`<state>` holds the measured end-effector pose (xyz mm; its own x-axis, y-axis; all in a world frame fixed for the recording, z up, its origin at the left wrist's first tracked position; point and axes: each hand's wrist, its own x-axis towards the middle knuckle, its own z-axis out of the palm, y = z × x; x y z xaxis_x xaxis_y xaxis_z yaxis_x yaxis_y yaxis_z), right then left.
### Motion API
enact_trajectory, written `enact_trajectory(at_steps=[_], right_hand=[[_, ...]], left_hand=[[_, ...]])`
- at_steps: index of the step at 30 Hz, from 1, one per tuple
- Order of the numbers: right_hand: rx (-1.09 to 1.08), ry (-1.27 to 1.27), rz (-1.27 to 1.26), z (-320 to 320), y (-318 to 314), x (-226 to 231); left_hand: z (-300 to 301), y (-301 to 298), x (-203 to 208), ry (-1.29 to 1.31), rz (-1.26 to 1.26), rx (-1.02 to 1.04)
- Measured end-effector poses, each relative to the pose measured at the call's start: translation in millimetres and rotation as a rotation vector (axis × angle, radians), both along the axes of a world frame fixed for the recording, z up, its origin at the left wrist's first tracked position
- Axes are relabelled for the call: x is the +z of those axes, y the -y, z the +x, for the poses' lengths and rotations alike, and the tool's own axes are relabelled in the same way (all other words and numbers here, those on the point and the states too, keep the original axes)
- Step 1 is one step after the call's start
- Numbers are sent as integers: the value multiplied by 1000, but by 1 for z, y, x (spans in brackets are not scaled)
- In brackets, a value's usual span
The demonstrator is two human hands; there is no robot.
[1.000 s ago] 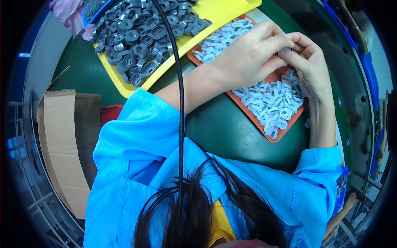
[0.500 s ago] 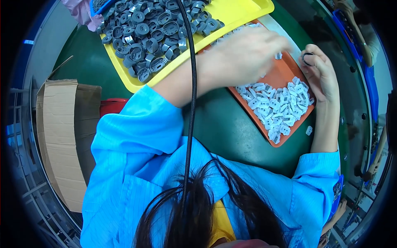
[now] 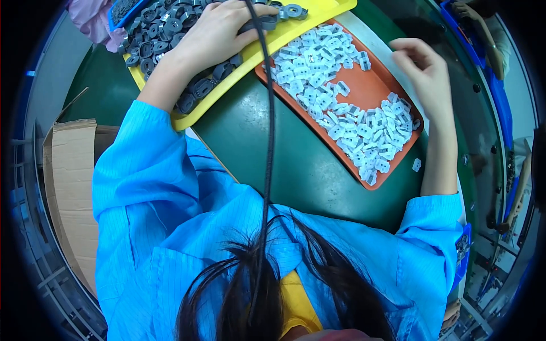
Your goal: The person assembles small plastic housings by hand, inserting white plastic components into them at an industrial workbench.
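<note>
My left hand (image 3: 227, 25) reaches over the yellow tray (image 3: 196, 115). Its fingers are apart among dark grey oval plastic parts (image 3: 170, 27), with thumb and forefinger on either side of some of them; whether one is gripped is hard to see. Right of the orange tray (image 3: 372, 68), my right hand (image 3: 425, 65) is raised with its fingers loosely bent and a gap between thumb and forefinger. No part shows in it. Many small white plastic pieces (image 3: 369, 133) lie in the orange tray, around a bare patch of its bottom.
A single white piece (image 3: 417, 165) lies on the green table (image 3: 244, 145), right of the orange tray. A black cable (image 3: 269, 125) hangs across the view. At the left stands a cardboard box (image 3: 71, 187); a blue tray (image 3: 122, 11) sits at the upper left.
My left hand has moved left from above the orange tray to the grey parts. The dark ring-like part seen in my right hand before no longer shows there.
</note>
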<state>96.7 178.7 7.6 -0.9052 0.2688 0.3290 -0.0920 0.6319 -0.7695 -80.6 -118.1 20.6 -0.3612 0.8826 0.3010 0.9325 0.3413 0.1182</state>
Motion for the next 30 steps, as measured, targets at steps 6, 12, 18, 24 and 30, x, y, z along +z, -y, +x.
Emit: enact_trajectory(at_steps=[6,12,18,24,30], right_hand=[[347,163,269,7,66,7],[290,263,309,13,59,15],[367,281,-393,17,28,18],[117,14,-557,12,40,10],[8,-129,-223,10,43,7]], left_hand=[[17,-24,9,-229,297,-72],[60,-59,23,169,415,-59],[84,-98,-26,327,466,2],[91,-97,-25,317,604,24],[95,-97,-29,283,650,-6]])
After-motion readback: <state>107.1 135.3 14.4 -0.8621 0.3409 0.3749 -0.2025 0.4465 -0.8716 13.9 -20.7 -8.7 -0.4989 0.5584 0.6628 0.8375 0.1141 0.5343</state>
